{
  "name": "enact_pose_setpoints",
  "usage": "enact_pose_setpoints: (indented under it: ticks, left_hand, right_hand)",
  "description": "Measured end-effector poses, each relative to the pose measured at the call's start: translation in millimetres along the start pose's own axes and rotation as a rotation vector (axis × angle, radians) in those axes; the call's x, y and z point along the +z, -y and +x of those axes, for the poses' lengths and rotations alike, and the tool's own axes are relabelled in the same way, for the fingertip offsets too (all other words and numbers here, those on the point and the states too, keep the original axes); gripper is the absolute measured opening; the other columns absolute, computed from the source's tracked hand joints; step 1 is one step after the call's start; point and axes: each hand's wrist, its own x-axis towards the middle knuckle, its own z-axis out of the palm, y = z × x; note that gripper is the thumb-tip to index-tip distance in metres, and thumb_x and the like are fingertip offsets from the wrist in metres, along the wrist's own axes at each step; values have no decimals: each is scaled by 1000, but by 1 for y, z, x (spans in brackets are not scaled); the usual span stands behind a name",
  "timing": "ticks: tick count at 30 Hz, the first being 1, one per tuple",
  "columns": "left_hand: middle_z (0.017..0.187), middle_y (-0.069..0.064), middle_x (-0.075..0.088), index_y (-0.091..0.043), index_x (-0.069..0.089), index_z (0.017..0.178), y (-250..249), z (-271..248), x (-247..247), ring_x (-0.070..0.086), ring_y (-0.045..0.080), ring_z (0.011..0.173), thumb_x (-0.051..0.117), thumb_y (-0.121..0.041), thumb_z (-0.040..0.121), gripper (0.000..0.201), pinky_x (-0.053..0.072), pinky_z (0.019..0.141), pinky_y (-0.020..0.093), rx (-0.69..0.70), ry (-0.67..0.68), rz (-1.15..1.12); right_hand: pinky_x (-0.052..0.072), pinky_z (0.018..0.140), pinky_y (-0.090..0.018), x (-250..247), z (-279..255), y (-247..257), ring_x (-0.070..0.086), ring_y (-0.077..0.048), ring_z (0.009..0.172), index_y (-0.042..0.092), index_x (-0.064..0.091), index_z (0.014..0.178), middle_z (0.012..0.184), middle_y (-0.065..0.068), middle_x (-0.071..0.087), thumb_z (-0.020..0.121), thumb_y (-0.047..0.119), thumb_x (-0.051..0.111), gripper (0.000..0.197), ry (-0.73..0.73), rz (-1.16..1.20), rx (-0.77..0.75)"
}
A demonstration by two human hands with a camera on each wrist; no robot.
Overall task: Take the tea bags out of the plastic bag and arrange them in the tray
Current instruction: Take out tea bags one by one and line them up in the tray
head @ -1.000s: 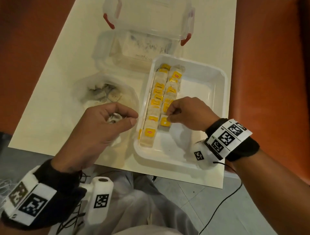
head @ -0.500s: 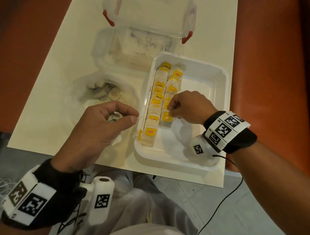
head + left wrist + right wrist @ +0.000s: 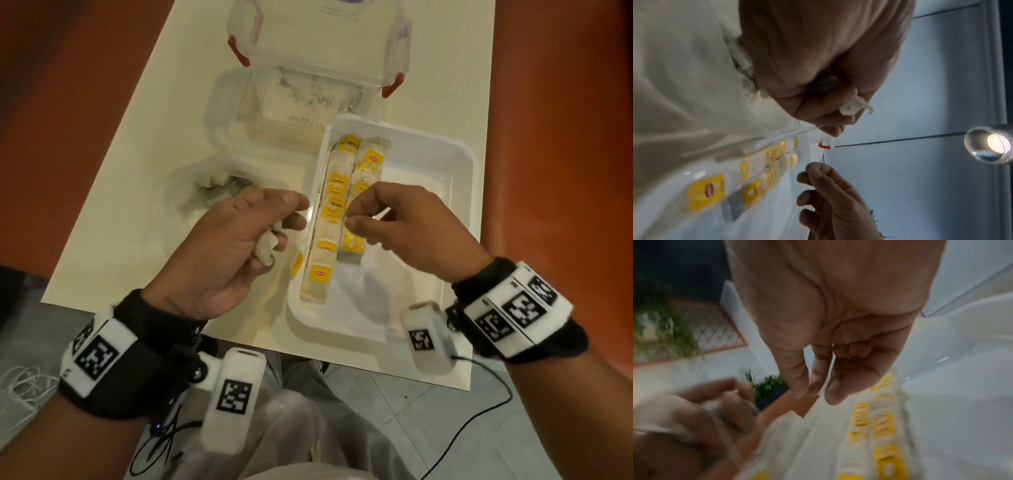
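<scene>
1. Left hand (image 3: 219, 253) hovered over the surface (image 3: 113, 212) between plastic bag (image 3: 205, 185) and tray (image 3: 428, 178), fingers curled round a crumpled white tea bag (image 3: 265, 248); thumb and forefinger pinched what looked like its string.
2. Right hand (image 3: 404, 226) hung above the tray's second row, fingers loosely curled, thumb and forefinger close together. Whether they pinched a string or nothing, could not tell; wrist view showed no object between them.
3. Two rows of tea bags (image 3: 334, 219) lay along the tray's left wall, yellow tags up, overlapping like shingles. One yellow tag (image 3: 296, 268) hung over the left rim.
4. Judged step: passing the held bag across to extend the shorter right-hand row. Best done by freeing the string first, laying the pouch flat, tag upward, edge just overlapping the nearest bag (image 3: 352, 243).
5. Materials: pouches soft, papery and limp, easily creased; strings thin, prone to tangling. Tray rigid white plastic, glossy, rounded corners. Plastic bag thin, cloudy, slumped, with a few bags inside.
6. Beyond the tray stood a clear lidded box (image 3: 318, 68) with red clips.
</scene>
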Motion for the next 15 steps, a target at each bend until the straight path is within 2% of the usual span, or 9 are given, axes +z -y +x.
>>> enact_pose_setpoints:
  ticks: [2, 4, 7, 9, 11, 15]
  left_hand:
    - [78, -4, 62, -18, 71, 91, -2, 7, 4, 50, 2, 55, 64, -36, 85, 19, 32, 38, 11, -31, -15, -117]
    - [76, -4, 61, -18, 70, 91, 0, 11, 11, 53, 2, 55, 60, -34, 93, 19, 38, 40, 12, -44, -44, -212]
    - [73, -5, 61, -18, 71, 91, 8, 12, 24, 55, 2, 55, 59, -29, 97, 17, 43, 45, 14, 11, -69, -141]
    - [75, -5, 61, -19, 71, 91, 13, 11, 32, 55, 4, 56, 58, -26, 98, 16, 46, 50, 16, 54, -57, -77]
    - [75, -6, 62, -18, 70, 92, 15, 10, 36, 59, 5, 59, 56, -25, 99, 16, 50, 54, 19, 88, -40, -54]
    - [73, -6, 62, -19, 69, 90, 17, 9, 36, 61, 6, 63, 55, -29, 100, 20, 52, 56, 22, 95, -26, -50]
  right_hand:
    - [48, 59, -17, 5, -19, 12, 65, -5, 65, 20, 71, 89, 84, 5, 71, 87, 28, 74, 9, -10, 220, -6]
    - [52, 59, -24, 11, -36, 23, 67, -12, 65, 20, 71, 88, 81, 2, 71, 85, 35, 74, 16, -31, 352, -8]
    - [51, 61, -25, 21, -50, 33, 68, -15, 65, 22, 71, 87, 81, 0, 72, 73, 53, 71, 34, -57, 431, 12]
    - [51, 63, -27, 28, -52, 34, 69, -18, 69, 25, 71, 87, 80, 1, 73, 69, 57, 74, 37, -83, 419, 34]
    - [52, 64, -30, 34, -50, 32, 69, -18, 70, 27, 70, 87, 79, 2, 73, 73, 53, 78, 30, -119, 383, 51]
    - [47, 60, -26, 35, -47, 27, 65, -11, 61, 22, 70, 87, 76, 4, 71, 86, 30, 76, 10, -157, 423, 48]
